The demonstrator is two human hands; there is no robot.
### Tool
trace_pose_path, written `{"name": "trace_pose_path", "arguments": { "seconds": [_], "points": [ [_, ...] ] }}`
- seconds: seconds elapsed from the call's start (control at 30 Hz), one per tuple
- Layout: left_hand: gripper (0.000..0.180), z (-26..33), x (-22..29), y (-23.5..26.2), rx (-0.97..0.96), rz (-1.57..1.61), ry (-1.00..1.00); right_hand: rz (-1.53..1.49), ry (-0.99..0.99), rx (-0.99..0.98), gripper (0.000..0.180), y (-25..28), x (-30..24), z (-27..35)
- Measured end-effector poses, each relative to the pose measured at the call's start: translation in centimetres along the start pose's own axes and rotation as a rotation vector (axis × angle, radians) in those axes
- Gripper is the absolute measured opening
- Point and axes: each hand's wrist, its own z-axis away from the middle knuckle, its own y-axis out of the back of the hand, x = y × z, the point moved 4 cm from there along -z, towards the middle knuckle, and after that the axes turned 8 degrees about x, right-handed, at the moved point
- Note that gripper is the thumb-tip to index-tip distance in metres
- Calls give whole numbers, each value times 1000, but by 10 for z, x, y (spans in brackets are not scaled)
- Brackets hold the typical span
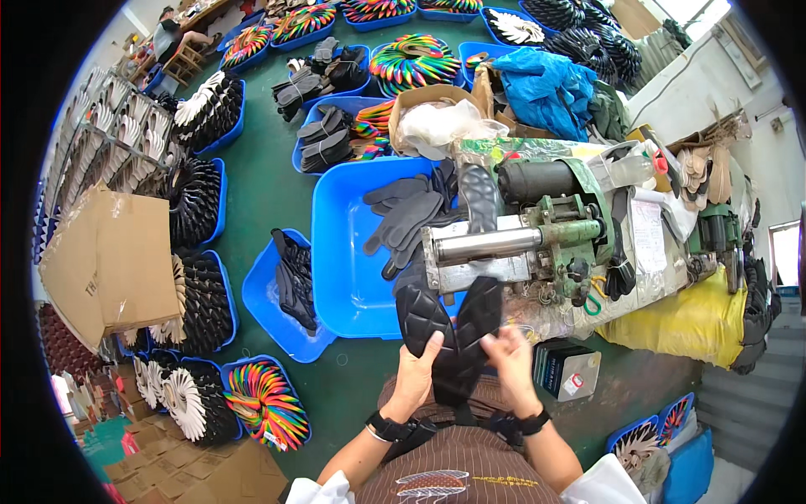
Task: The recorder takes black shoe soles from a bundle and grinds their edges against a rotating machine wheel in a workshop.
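Both my hands hold black shoe soles in front of my chest. My left hand [414, 375] grips a black sole [422, 317] whose patterned face points up and left. My right hand [512, 357] holds a second black sole [477, 315] that leans against the first, forming a V. Just beyond them stands a green and grey machine [537, 239] with a shiny metal roller [483, 245]. One more black sole [478, 195] sticks up behind the roller. A large blue tub [340, 252] to the left of the machine holds several dark grey soles [407, 214].
Blue tubs of black, white and rainbow-coloured soles cover the green floor to the left and far side. A cardboard box [113, 260] lies at the left. A yellow sack [688, 323] and a small dark tin [567, 370] sit to the right. Another person [172, 38] sits far away.
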Motion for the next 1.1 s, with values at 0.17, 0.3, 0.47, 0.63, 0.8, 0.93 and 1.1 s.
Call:
{"name": "trace_pose_path", "arguments": {
  "seconds": [0.17, 0.3, 0.47, 0.63, 0.8, 0.93, 1.1],
  "points": [
    [40, -4, -4, -12, -40, 86, 141, -4, 240, 133, 13, 10, -48, -59],
    [43, -13, -23, -11, -56, 93, 221, -97, 31, -136, 11, -31, -33, -1],
    [64, -7, -17, -45, -124, -143, 172, -29, 141, 59, 12, 16, -9, -33],
    [57, -13, -29, -30, -53, -321, 179, 14, 140, -40, 14, 12, -11, -70],
    [54, -10, -27, -10, 97, -386, 131, 556, 136, 300, 19, 145, 46, -108],
    [47, -9, -41, -16, 167, -419, 121, 763, 367, 764, 27, 245, 26, -191],
    [45, 3, -74, -65, 219, -541, 183, 1031, 426, 712, 52, 248, 20, -257]
  ]
}}
